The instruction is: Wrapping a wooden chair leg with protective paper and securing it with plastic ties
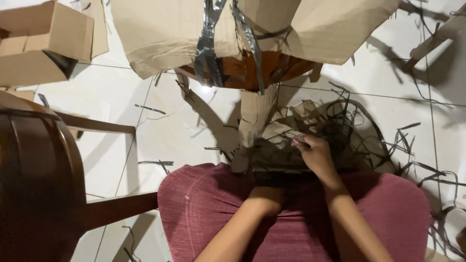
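I look down at my lap, covered by a maroon skirt (213, 208). My right hand (314, 154) reaches forward past my knees and pinches a piece of cardboard (272, 133) in a shadowed heap of scraps on the floor. My left hand (266, 196) is tucked down between my thighs; its fingers are hidden, so what it holds cannot be seen. A tall cardboard strip (253, 116) stands upright just left of the heap, under a wooden stool (242, 70).
Large cardboard sheets with grey tape (208, 43) cover the stool. A dark wooden chair (39, 165) stands at the left. Open cardboard boxes (43, 43) lie at top left. Thin dark strips (388, 145) litter the white tiled floor (116, 97) on the right.
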